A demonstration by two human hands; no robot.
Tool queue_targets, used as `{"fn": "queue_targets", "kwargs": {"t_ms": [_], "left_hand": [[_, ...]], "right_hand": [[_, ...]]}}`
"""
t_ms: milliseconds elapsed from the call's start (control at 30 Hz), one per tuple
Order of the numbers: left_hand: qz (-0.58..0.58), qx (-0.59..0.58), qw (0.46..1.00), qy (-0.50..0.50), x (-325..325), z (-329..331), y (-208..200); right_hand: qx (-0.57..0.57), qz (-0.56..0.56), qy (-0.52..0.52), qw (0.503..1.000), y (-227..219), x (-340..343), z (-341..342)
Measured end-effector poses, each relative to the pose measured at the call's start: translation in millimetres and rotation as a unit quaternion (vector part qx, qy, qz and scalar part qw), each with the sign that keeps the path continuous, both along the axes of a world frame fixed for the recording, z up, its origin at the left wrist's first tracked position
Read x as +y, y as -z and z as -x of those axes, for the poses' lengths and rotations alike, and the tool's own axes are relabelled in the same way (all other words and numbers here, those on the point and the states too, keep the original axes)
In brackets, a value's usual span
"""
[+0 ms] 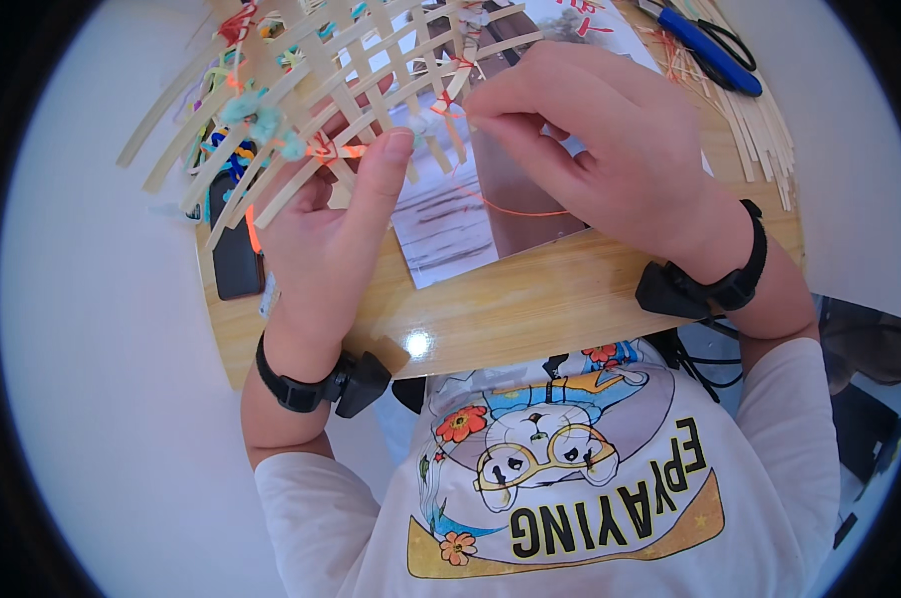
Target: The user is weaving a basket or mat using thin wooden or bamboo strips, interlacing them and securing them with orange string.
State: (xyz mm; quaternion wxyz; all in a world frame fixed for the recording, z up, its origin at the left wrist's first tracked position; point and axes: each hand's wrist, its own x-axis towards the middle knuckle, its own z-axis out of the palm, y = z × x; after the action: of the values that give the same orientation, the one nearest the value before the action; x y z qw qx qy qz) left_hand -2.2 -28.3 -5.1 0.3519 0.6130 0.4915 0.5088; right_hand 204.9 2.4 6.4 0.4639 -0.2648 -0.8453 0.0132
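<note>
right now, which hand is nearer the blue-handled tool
Right. In view, the right hand is below and left of the blue-handled tool, apart; the left hand is farther left, holding the woven lattice.

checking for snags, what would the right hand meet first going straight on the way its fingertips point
Likely the woven strips, at the edge by the red thread, just left of the right hand; depth is unclear from one view.

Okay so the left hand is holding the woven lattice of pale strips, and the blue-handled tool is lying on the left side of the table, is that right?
Not quite: in the head view, the blue-handled tool lies on the right side of the table, not the left. The left hand is holding the woven lattice of pale strips, as you said.
</note>
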Motion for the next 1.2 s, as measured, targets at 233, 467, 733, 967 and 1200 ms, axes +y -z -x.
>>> {"fn": "queue_targets", "kwargs": {"t_ms": [233, 467, 733, 967, 1200], "left_hand": [[-0.028, 0.037, 0.999, 0.003, -1.4, -1.4, 0.9], [-0.07, 0.009, 0.997, 0.036, 1.8, -4.9, 4.8], [-0.033, -0.018, 0.996, 0.081, -1.3, -6.0, 1.6], [-0.004, -0.096, 0.994, 0.058, -0.7, -8.5, 6.9], [-0.03, -0.088, 0.994, 0.051, -5.9, -18.9, 7.8]], "right_hand": [[0.002, -0.004, 0.007, 1.0, 4.2, 3.9, -0.7], [-0.03, -0.039, 0.01, 0.999, 4.5, 6.9, -6.3], [-0.029, -0.061, 0.024, 0.997, 4.4, 6.5, -6.4], [-0.048, -0.057, 0.006, 0.997, 6.9, 5.8, -4.6], [-0.071, -0.04, 0.015, 0.997, 8.4, -0.6, -0.3]]}}
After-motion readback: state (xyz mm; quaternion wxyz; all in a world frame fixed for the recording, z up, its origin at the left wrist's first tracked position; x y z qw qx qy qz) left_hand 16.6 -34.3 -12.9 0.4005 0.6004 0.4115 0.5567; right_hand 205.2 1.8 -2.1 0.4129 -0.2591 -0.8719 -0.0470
